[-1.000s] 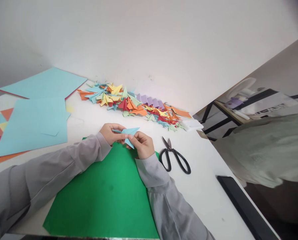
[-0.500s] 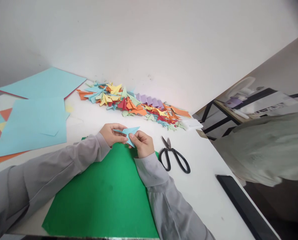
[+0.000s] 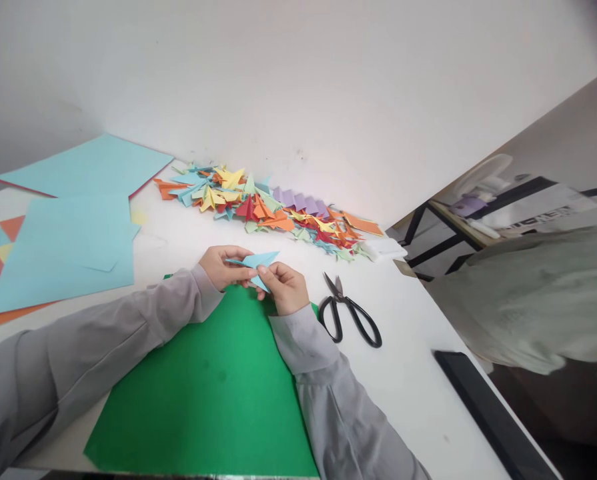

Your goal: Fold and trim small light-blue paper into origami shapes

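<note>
A small light-blue folded paper plane (image 3: 261,260) is held between both hands, above the far edge of a green board (image 3: 213,387). My left hand (image 3: 224,268) pinches its left side with thumb and fingers. From the right, my right hand (image 3: 285,285) grips it, the thumb pressed on the paper's face. Part of the folds is hidden behind the fingers. Black-handled scissors (image 3: 349,310) lie slightly open on the table, right of my right hand.
Along the wall runs a heap of colourful folded paper planes (image 3: 258,210). Large light-blue sheets (image 3: 73,247) and coloured scraps (image 3: 11,228) lie at left. A black flat object (image 3: 493,413) rests by the right table edge. Pale green fabric (image 3: 533,293) hangs beyond it.
My left thumb has shifted slightly up along the folded paper, close to the right thumb. The paper plane tilts a little differently; the rest looks the same.
</note>
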Demonstrator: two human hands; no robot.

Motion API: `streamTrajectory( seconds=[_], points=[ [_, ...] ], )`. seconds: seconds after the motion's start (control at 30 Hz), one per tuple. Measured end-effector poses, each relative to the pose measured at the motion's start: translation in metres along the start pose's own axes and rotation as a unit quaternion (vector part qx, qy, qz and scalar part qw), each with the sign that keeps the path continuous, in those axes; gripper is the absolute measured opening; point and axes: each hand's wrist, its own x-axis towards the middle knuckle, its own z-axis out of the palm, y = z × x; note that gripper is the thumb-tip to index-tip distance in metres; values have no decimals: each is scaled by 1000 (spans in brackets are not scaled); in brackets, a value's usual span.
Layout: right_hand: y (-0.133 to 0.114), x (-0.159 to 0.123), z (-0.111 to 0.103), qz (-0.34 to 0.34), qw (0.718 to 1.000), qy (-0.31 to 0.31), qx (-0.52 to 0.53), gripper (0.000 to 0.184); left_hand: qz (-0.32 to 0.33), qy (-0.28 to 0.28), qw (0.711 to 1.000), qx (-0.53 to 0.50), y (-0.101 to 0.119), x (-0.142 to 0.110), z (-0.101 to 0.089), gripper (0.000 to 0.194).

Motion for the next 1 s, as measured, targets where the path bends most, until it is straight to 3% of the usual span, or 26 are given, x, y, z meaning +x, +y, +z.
streamTrajectory(
  seconds=[0.17,0.47,0.67,0.8,0.9,1.0],
  points=[
    [-1,-1,2,36,997,-50,43,38,23,36,999,-20,-1,0,-2,44],
    [-4,-5,3,21,998,-52,29,29,18,39,999,-26,-4,3,-1,41],
    [3,-3,2,18,991,-109,75,32,-7,69,996,-53,-2,8,-3,42],
    [4,-1,0,7,995,-58,80,28,2,80,995,-59,-4,9,-3,39],
    [3,-1,1,-53,997,-11,54,29,7,72,996,-54,-6,9,-3,36],
    [4,0,2,-105,994,-4,14,25,6,73,996,-46,-5,8,-2,37]
  ],
)
